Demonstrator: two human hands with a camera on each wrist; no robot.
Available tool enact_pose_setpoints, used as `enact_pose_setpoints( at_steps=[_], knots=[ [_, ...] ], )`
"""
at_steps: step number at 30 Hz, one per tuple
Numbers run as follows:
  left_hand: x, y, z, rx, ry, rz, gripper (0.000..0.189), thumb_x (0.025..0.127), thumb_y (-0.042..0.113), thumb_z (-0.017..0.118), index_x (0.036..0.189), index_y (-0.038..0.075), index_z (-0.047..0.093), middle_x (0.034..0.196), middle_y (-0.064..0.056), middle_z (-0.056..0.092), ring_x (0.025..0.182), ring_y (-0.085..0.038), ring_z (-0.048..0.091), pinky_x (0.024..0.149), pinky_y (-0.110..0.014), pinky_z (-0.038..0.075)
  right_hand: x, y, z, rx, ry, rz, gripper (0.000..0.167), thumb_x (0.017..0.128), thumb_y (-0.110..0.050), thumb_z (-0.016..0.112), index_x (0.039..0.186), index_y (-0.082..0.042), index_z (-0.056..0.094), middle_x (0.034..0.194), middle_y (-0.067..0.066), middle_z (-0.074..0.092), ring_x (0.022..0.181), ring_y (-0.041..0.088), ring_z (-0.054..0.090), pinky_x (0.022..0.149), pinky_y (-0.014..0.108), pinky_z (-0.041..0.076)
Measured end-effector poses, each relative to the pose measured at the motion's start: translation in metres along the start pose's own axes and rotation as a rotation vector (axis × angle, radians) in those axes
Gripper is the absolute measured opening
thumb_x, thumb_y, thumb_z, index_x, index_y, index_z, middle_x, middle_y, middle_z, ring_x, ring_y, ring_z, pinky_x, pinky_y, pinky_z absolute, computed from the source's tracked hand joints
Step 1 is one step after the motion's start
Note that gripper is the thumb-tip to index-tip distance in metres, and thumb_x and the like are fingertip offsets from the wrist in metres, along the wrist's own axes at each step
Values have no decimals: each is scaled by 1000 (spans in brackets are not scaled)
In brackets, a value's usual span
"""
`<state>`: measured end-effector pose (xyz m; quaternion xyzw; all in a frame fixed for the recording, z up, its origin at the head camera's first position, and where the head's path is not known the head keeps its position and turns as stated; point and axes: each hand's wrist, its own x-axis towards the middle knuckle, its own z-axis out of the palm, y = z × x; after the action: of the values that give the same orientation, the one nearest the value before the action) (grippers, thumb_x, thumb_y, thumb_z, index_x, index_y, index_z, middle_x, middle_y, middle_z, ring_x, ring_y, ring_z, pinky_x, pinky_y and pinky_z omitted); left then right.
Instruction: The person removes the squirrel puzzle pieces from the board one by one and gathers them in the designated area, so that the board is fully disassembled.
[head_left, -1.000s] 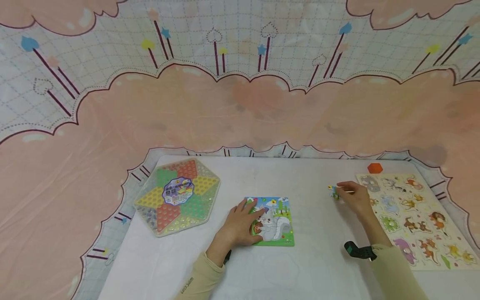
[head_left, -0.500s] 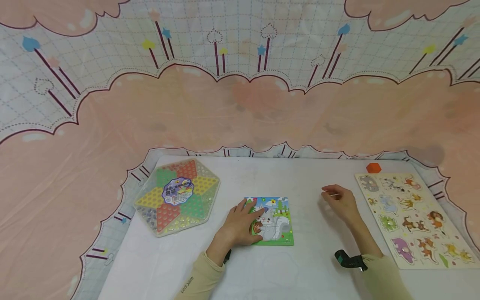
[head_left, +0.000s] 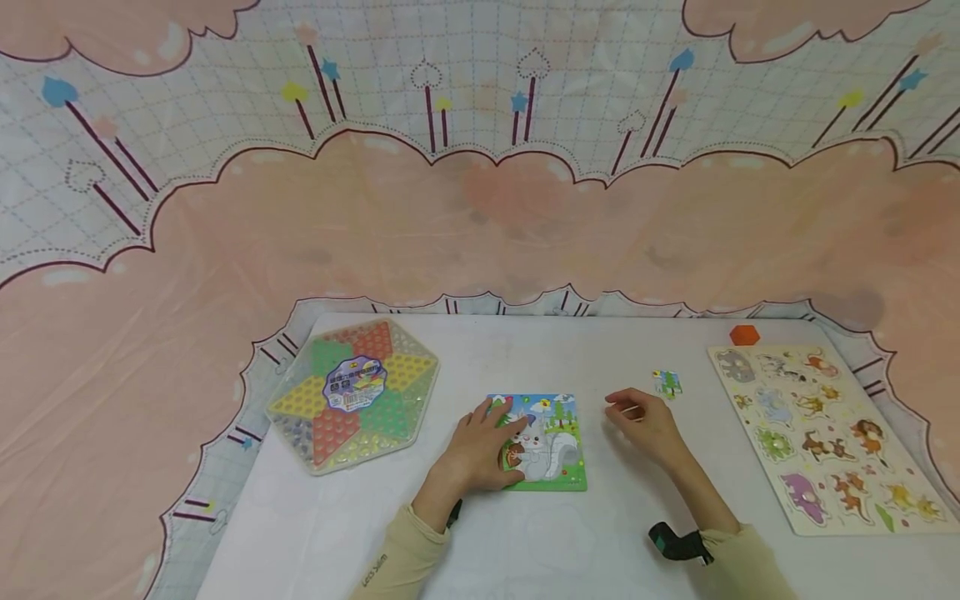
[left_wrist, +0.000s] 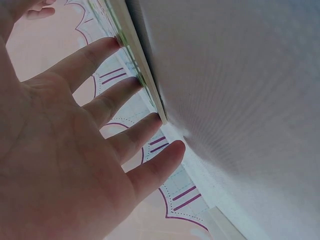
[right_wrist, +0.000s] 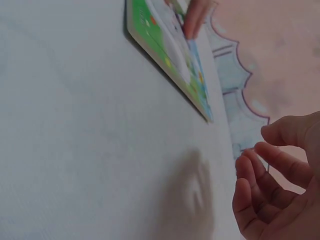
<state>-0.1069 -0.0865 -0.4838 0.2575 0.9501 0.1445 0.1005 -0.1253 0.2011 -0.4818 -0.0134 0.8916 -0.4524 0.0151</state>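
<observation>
My left hand (head_left: 480, 450) rests spread over the left part of a square jigsaw puzzle (head_left: 558, 450) with a grey squirrel picture. In the left wrist view its fingertips (left_wrist: 112, 45) lie along the puzzle's edge (left_wrist: 142, 65). My right hand (head_left: 645, 425) hovers over the table just right of the puzzle, its fingers loosely bent and nothing between them. The right wrist view shows that hand (right_wrist: 280, 185) apart from the puzzle (right_wrist: 165, 55), with its shadow on the table. Behind the right hand lies a loose puzzle piece (head_left: 667, 383) printed with a tree.
A hexagonal Chinese checkers set (head_left: 405, 408) in clear packaging lies on the left of the white table (head_left: 555, 542). On the right are an animal peg board (head_left: 795, 433) and an orange hexagonal block (head_left: 745, 335) behind it. A patterned cloth (head_left: 465, 225) hangs at the back.
My right hand has moved left and nearer, away from the loose puzzle piece its fingers were at; the piece now shows fully on the table. My left hand has stayed on the puzzle.
</observation>
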Motion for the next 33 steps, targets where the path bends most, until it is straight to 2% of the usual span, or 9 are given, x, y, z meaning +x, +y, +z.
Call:
enact_pose_setpoints(
  at_steps=[8, 13, 19, 26, 33],
  knots=[
    [0, 0, 0, -5, -1, -2, 75, 81, 48, 75, 147, 23, 50, 157, -9, 33, 145, -38, 24, 110, -57, 30, -10, -8, 24, -19, -77, -66, 17, 87, -6, 71, 103, 1, 70, 87, 5, 65, 76, 16, 59, 68, 25, 50],
    [0, -1, 0, -8, 0, 1, 75, 81, 48, 75, 147, 23, 50, 157, -9, 33, 145, -38, 24, 110, -57, 30, -14, -11, 34, -34, -110, -96, 22, 82, -4, 75, 102, 1, 70, 87, 7, 60, 75, 16, 57, 69, 27, 49],
    [0, -1, 0, -14, 0, 5, 74, 82, 47, 75, 147, 22, 50, 157, -9, 33, 145, -39, 23, 110, -57, 30, -14, -16, 41, -74, -148, -105, 29, 80, -5, 79, 107, 1, 70, 88, 7, 56, 74, 15, 54, 67, 25, 47],
    [0, -1, 0, -20, -10, 6, 74, 82, 47, 74, 148, 23, 48, 158, -9, 32, 146, -38, 22, 110, -57, 29, -15, -21, 44, -143, -192, -88, 37, 77, -7, 82, 112, 3, 70, 83, 5, 49, 71, 15, 45, 62, 25, 38],
    [1, -1, 1, -9, -16, -3, 74, 82, 48, 74, 148, 24, 48, 158, -8, 31, 146, -38, 22, 110, -57, 29, -13, -22, 43, -188, -197, -103, 37, 76, -7, 83, 110, 2, 72, 82, 4, 47, 71, 15, 43, 62, 25, 35]
  ],
)
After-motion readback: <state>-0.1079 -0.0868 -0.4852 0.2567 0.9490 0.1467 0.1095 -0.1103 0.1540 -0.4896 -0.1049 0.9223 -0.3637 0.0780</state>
